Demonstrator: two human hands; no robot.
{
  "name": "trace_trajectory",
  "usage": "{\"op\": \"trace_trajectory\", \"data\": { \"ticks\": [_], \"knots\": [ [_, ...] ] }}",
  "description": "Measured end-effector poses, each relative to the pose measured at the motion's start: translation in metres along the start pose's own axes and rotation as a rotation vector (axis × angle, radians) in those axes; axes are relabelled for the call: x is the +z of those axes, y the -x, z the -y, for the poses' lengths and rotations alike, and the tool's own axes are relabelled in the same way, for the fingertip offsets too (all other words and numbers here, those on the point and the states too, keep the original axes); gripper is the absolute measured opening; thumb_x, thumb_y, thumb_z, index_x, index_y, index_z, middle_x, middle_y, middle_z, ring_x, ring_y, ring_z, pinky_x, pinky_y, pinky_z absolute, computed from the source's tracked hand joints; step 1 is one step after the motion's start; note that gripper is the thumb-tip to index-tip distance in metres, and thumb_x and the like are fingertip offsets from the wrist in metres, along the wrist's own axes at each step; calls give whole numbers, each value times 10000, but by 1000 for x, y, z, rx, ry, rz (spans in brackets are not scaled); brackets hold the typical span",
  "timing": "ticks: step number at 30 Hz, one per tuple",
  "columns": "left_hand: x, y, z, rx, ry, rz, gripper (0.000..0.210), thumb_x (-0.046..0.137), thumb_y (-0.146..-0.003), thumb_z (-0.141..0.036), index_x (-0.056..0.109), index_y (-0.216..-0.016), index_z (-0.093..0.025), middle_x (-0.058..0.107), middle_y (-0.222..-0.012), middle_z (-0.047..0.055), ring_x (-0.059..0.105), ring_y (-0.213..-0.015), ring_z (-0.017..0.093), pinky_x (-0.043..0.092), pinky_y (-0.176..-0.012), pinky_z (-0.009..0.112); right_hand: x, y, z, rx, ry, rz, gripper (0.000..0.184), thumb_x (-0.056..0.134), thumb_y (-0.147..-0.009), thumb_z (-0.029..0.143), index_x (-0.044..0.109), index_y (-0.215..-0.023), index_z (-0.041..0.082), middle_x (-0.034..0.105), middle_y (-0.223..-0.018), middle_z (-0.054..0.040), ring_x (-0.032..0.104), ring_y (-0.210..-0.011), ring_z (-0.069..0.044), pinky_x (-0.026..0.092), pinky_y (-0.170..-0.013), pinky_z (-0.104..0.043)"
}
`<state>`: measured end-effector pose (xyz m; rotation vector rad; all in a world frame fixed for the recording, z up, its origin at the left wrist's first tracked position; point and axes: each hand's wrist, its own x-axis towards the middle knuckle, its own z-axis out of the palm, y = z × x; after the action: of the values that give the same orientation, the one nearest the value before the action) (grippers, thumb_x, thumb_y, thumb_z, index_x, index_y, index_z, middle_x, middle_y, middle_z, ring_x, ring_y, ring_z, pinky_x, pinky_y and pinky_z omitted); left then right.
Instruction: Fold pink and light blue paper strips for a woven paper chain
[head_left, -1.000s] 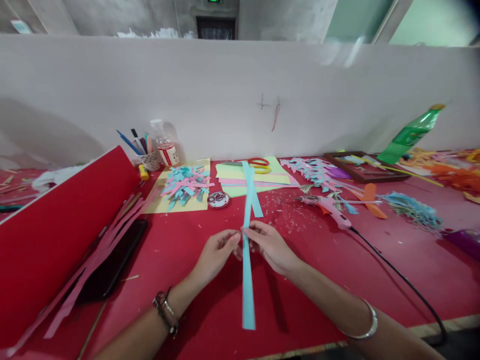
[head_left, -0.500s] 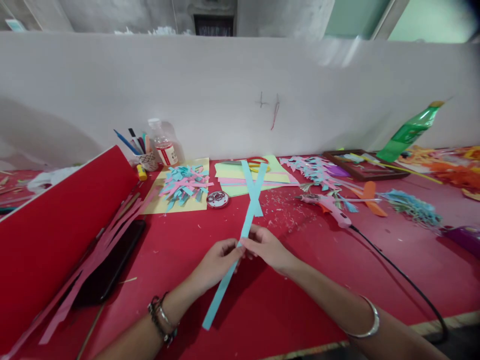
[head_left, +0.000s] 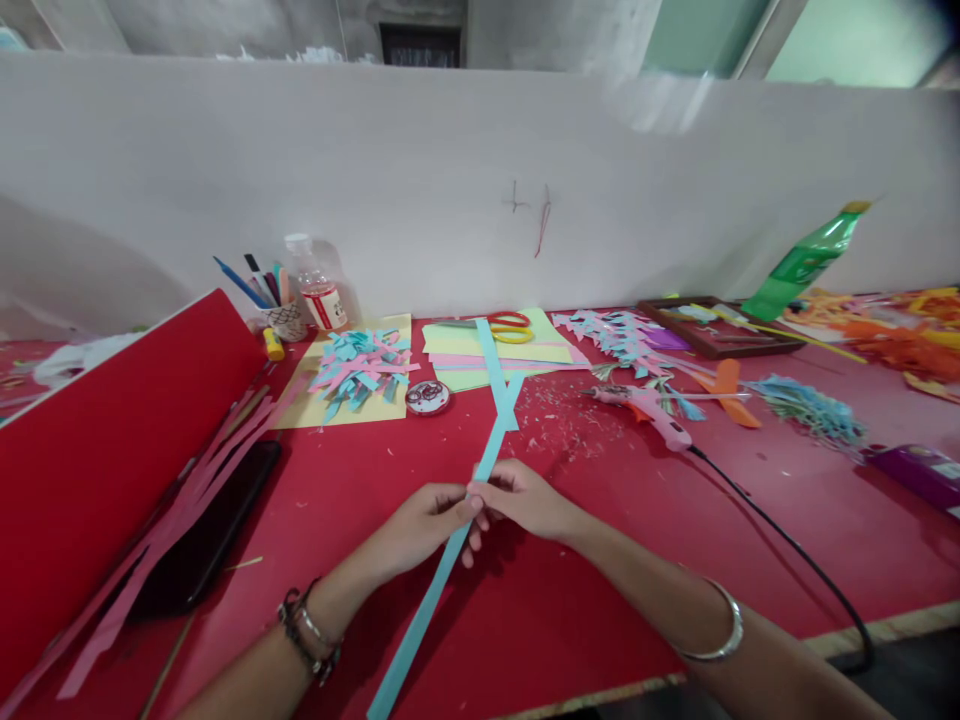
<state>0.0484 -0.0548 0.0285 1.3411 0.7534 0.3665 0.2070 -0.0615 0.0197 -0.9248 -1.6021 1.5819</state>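
A long light-blue paper strip (head_left: 433,590) runs slantwise between my hands, its lower end reaching the bottom of the view. My left hand (head_left: 435,520) pinches it between thumb and fingers. Just above, my right hand (head_left: 517,497) grips the same strip, and the fingertips of both hands meet. Beyond them, a second light-blue strip (head_left: 491,362) lies on the red table and over the paper sheets, crossing the far part of the held one. Scissors (head_left: 511,328) with red and yellow handles rest on the yellow and pink sheets (head_left: 450,343).
On the right lies a pink glue gun (head_left: 656,412) with a black cord. Cut paper bits (head_left: 360,365) heap on a yellow sheet, beside a round lid-like disc (head_left: 427,398). Pink strips (head_left: 180,510) lie over a black phone (head_left: 217,540). A green bottle (head_left: 802,268) leans at back right.
The held strip has slid down toward me through my fingers, so its lower end reaches further down and its far end is lower. The view has shifted slightly.
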Motion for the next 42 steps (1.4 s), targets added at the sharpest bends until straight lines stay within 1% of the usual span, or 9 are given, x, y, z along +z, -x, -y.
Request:
{"op": "trace_trajectory", "data": {
  "ticks": [5, 12, 15, 19, 25, 30, 38, 40, 42],
  "knots": [
    [0, -2, 3, -28, -51, 0, 319, 407, -770, -427, 481, -675, -132, 522, -451, -35, 477, -366, 59, 352, -385, 156, -7, -1, -1, 57, 116, -84, 379, 435, -745, 419, 441, -478, 149, 406, -430, 44, 369, -413, -52, 281, -436, -189],
    [-9, 2, -3, -113, -60, 84, 281, 445, -766, -373, 521, -667, -121, 593, -532, 0, 526, -411, 67, 384, -423, 161, -26, -1, -1, 93, 200, -198, 434, 401, -757, 454, 431, -451, 149, 354, -371, 55, 340, -365, -46, 252, -401, -185],
    [-7, 2, -2, -59, -18, 60, 279, 453, -765, -378, 548, -753, -116, 613, -590, 17, 553, -455, 74, 405, -460, 168, -16, -1, -2, 57, 246, -180, 427, 401, -761, 448, 441, -465, 143, 387, -402, 44, 343, -384, -45, 249, -399, -182],
    [-7, 0, 1, -35, -21, 7, 316, 427, -772, -411, 543, -731, -120, 577, -495, -8, 527, -390, 70, 385, -401, 157, -3, 0, -1, -7, 234, -86, 397, 390, -779, 420, 480, -520, 133, 447, -482, 27, 362, -432, -42, 270, -416, -171],
    [-9, 0, 2, -115, -114, 11, 293, 436, -760, -399, 516, -660, -136, 552, -445, -32, 487, -324, 57, 328, -319, 131, -20, 2, 3, 115, 276, -132, 407, 400, -779, 430, 496, -518, 132, 385, -369, 54, 326, -330, -30, 245, -359, -162],
    [-8, -2, 3, -148, -138, -2, 280, 426, -755, -397, 505, -659, -147, 526, -409, -52, 459, -301, 54, 333, -309, 132, -32, 2, 3, 127, 305, -148, 444, 405, -768, 458, 495, -479, 132, 396, -338, 47, 337, -310, -32, 257, -358, -162],
    [-6, -1, 1, -154, -115, 61, 247, 441, -756, -349, 504, -639, -142, 547, -420, -41, 468, -305, 54, 339, -327, 134, -67, 4, -1, 88, 330, -424, 462, 331, -793, 464, 439, -464, 159, 381, -322, 51, 347, -301, -53, 275, -368, -179],
    [-7, -1, 2, -151, -85, 58, 251, 450, -755, -350, 511, -637, -138, 547, -423, -37, 466, -307, 51, 327, -319, 128, -73, 6, 1, 14, 429, -553, 459, 298, -810, 445, 436, -473, 166, 387, -341, 43, 362, -320, -67, 301, -385, -191],
    [-8, -1, 2, -122, -5, 40, 264, 455, -757, -368, 519, -652, -134, 554, -440, -31, 479, -329, 50, 329, -327, 123, -72, 9, 6, -151, 620, -685, 400, 301, -820, 392, 495, -555, 163, 481, -447, 7, 460, -434, -100, 371, -473, -218]
  ]
}}
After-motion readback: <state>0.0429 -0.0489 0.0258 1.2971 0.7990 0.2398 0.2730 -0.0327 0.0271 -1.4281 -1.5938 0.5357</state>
